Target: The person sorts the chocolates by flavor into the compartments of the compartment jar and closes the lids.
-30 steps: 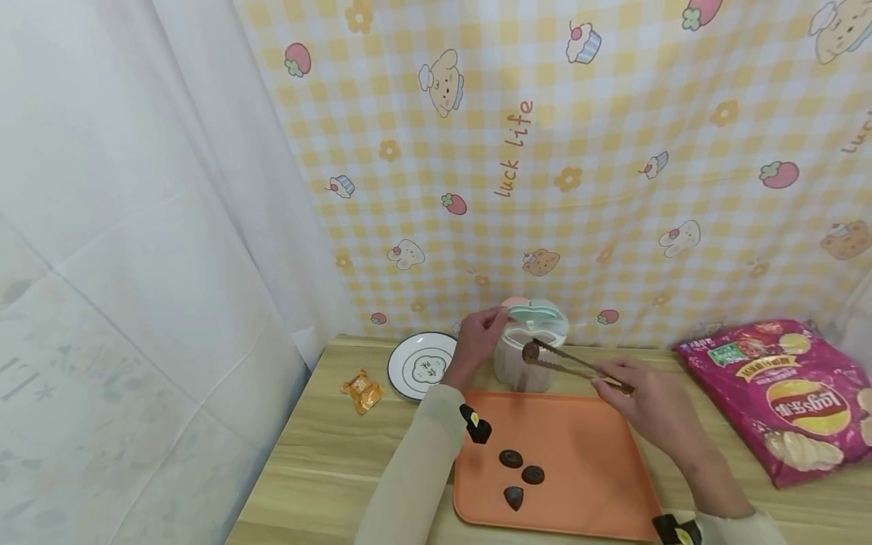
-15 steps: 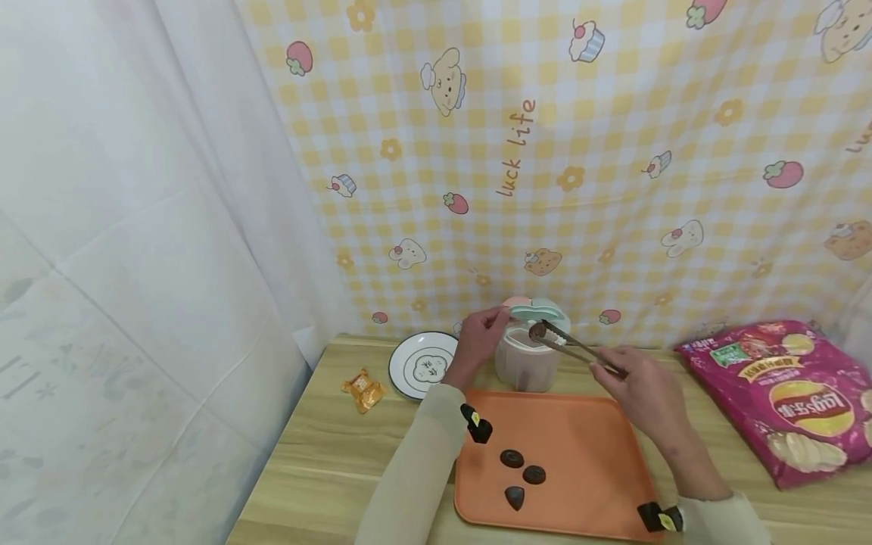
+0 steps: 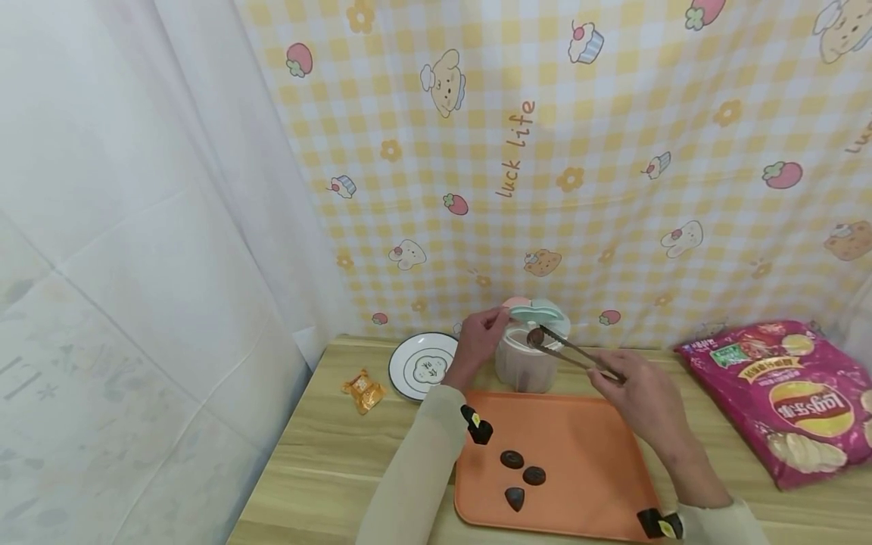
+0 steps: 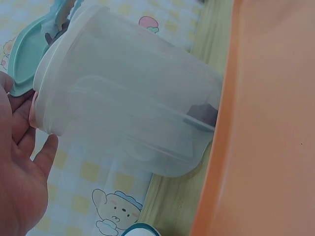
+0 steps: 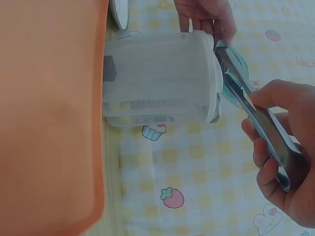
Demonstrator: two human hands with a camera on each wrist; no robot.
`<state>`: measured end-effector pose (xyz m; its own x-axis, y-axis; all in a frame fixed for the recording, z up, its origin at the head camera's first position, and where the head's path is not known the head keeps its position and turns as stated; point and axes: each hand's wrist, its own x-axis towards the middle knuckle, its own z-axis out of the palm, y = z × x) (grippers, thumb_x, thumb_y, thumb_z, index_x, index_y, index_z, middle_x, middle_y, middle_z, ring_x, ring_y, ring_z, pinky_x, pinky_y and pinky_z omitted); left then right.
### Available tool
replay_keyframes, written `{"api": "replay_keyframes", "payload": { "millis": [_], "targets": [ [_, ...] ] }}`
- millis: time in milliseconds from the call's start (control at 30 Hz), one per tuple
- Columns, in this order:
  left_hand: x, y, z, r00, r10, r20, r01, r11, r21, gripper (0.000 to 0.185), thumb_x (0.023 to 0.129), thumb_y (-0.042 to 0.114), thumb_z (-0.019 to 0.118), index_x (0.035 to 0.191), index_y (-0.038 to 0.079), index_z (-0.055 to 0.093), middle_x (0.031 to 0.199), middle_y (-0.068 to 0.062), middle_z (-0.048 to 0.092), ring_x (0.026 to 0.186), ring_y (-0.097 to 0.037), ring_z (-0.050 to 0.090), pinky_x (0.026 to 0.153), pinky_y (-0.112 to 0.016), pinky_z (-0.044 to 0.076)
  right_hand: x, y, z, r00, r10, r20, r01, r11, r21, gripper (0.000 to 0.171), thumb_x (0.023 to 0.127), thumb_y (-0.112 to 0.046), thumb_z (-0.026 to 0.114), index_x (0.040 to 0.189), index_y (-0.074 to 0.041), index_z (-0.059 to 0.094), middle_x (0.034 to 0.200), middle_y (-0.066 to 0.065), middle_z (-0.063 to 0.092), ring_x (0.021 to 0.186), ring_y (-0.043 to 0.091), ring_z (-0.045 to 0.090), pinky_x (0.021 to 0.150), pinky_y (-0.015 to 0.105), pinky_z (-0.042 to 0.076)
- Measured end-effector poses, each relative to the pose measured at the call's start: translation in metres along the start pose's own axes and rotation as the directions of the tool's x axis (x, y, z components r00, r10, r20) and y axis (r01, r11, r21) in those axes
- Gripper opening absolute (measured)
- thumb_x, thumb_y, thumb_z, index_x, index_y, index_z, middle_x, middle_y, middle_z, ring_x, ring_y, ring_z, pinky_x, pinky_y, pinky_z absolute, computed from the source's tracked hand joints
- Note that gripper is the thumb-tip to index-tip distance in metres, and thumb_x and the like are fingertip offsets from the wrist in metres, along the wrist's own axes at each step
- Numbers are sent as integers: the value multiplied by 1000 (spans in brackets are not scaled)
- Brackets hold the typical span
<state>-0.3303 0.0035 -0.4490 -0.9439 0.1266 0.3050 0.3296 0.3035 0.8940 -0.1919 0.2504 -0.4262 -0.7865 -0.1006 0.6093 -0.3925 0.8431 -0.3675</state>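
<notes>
A clear storage canister stands behind the tray, its mint-green flap lid raised. My left hand pinches the edge of that lid, fingers beside the canister's rim. In my right hand are metal tongs, gripped between thumb and fingers. Their serrated tips hold a round brown chocolate right over the canister's opening. Through the cloudy wall a dark piece shows at the canister's bottom. Several dark chocolates lie on the orange tray, two round ones and a pointed one.
Left of the canister sits a white plate, partly behind my left forearm. An orange-wrapped sweet lies on the wooden table. To the right is a large purple chip bag. A checked curtain hangs behind.
The tongs with the chocolate have moved slightly right and back over the opening, then dipped a little. The left hand stays at the lid.
</notes>
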Motion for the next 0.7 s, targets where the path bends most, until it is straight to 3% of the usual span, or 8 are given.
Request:
{"api": "replay_keyframes", "payload": {
  "millis": [367, 700],
  "targets": [
    [-1, 2, -1, 1000, 0, -7, 0, 1000, 12, 36, 104, 40, 60, 119, 14, 80, 110, 2, 76, 104, -12, 66, 93, -33, 53, -1, 0, -2, 1000, 21, 9, -21, 1000, -2, 29, 85, -13, 83, 113, -7, 80, 96, 9, 74, 65, 17, 64, 47, 28, 43],
    [-1, 1, 0, 1000, -4, -4, 4, 1000, 14, 37, 104, 42, 58, 114, 15, 81, 108, 4, 75, 95, -11, 63, 88, -32, 53, -2, -4, -2, 1000, -1, -18, 0, 999, -41, 29, 85, -11, 83, 114, -5, 80, 100, 12, 74, 63, 19, 66, 44, 26, 41]
  ]
}}
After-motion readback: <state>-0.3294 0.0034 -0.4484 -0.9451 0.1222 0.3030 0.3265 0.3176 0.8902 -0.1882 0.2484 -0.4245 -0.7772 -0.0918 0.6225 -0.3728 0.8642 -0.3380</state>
